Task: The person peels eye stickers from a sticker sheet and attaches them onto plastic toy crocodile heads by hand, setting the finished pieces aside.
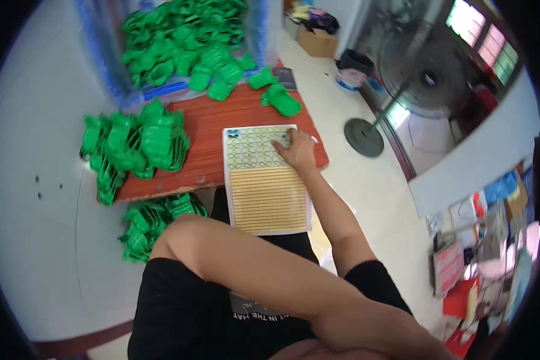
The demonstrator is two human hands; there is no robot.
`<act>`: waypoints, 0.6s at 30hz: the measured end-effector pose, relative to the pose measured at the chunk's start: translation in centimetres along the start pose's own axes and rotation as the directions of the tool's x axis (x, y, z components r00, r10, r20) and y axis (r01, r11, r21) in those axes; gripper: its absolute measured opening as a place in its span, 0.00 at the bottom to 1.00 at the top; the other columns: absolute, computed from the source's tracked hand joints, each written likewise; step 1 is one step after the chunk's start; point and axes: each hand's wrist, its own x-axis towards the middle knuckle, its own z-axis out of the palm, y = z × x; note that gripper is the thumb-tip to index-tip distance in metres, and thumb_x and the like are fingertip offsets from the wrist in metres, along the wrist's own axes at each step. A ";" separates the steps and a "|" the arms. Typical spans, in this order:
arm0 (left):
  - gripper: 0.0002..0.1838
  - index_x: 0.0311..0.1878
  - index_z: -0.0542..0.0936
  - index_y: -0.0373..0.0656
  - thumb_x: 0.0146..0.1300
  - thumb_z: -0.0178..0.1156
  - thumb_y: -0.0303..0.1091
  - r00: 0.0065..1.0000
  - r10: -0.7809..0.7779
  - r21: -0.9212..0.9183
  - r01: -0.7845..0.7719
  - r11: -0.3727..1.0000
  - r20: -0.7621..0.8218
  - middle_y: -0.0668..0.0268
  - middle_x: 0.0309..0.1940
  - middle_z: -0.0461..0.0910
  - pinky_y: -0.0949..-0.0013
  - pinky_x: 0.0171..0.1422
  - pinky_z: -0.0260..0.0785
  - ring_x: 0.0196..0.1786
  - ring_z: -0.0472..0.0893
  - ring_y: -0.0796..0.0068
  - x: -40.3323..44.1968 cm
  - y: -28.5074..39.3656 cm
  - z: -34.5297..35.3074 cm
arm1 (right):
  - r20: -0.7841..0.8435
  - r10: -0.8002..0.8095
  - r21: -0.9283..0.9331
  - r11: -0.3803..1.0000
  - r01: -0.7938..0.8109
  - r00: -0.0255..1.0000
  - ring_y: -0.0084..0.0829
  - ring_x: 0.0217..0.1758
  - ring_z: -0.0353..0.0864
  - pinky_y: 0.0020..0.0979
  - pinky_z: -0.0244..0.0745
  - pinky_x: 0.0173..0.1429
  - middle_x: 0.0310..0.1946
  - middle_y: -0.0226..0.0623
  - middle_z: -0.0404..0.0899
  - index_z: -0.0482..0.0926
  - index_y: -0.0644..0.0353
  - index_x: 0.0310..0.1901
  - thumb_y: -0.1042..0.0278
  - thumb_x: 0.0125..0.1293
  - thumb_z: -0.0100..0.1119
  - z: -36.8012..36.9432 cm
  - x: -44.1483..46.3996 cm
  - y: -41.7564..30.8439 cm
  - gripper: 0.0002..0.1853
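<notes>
A sheet (269,199) with rows of round yellowish stickers at its far part and bare lined strips nearer me lies over the red table's near edge. My right hand (298,151) rests on its far right corner, thumb and index finger apart; the other fingers are partly hidden. Just right of that hand is a small white bit (314,139). My left forearm crosses in front of my body, and my left hand is out of view.
Stacked green plastic parts (156,141) cover the left of the red table (213,111). More fill a blue-edged bag (105,54) behind, and others hang below the table. A green piece (282,101) lies back right. A standing fan (366,137) is on the floor.
</notes>
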 end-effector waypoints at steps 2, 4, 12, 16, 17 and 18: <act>0.38 0.65 0.66 0.34 0.57 0.60 0.49 0.997 0.006 0.052 -0.010 0.999 0.076 0.43 0.62 0.66 0.51 0.68 0.57 0.68 0.64 0.53 1.2 -0.4 -0.4 | -0.030 -0.011 -0.044 0.999 0.010 0.999 0.44 0.48 0.74 0.47 0.64 0.55 0.43 0.45 0.76 0.75 0.61 0.50 0.36 0.53 0.60 1.0 -0.1 0.7 0.34; 0.37 0.64 0.66 0.33 0.56 0.61 0.48 0.994 0.008 0.102 -0.019 0.995 0.112 0.43 0.62 0.66 0.51 0.68 0.57 0.68 0.64 0.53 1.5 -0.9 -0.7 | -0.012 -0.022 -0.052 0.998 0.022 1.000 0.44 0.50 0.73 0.49 0.63 0.55 0.42 0.44 0.76 0.75 0.60 0.50 0.35 0.54 0.60 0.9 0.1 0.6 0.35; 0.36 0.64 0.68 0.33 0.54 0.65 0.42 0.981 0.063 0.080 -0.079 0.994 0.183 0.43 0.63 0.65 0.51 0.68 0.58 0.68 0.64 0.52 -6.4 -0.3 -2.5 | 0.026 -0.050 -0.146 0.988 0.053 0.998 0.45 0.51 0.72 0.51 0.61 0.55 0.43 0.43 0.74 0.73 0.59 0.53 0.33 0.56 0.56 1.6 0.5 1.1 0.36; 0.35 0.63 0.68 0.33 0.53 0.66 0.40 0.937 0.215 -0.005 -0.222 0.975 0.275 0.42 0.63 0.65 0.50 0.68 0.58 0.68 0.65 0.52 -13.5 -0.4 -3.6 | 0.150 -0.119 -0.190 0.971 0.147 0.981 0.43 0.49 0.75 0.49 0.64 0.50 0.41 0.44 0.78 0.73 0.60 0.51 0.38 0.58 0.58 -1.2 3.2 -1.2 0.32; 0.35 0.63 0.69 0.33 0.53 0.67 0.39 0.905 0.286 -0.045 -0.287 0.957 0.314 0.42 0.64 0.65 0.50 0.68 0.58 0.68 0.65 0.52 -15.5 -0.9 -4.1 | 0.104 -0.213 -0.078 0.972 0.221 0.972 0.42 0.48 0.76 0.49 0.65 0.49 0.40 0.44 0.79 0.73 0.60 0.50 0.41 0.59 0.58 -0.9 5.2 -1.7 0.29; 0.35 0.63 0.69 0.33 0.53 0.67 0.38 0.878 0.354 -0.078 -0.348 0.934 0.324 0.42 0.64 0.65 0.50 0.68 0.58 0.68 0.65 0.52 -17.3 -1.2 -4.9 | 0.052 -0.292 0.030 0.956 0.291 0.955 0.42 0.48 0.77 0.49 0.65 0.48 0.39 0.45 0.80 0.73 0.60 0.49 0.43 0.60 0.59 -0.4 7.0 -2.0 0.27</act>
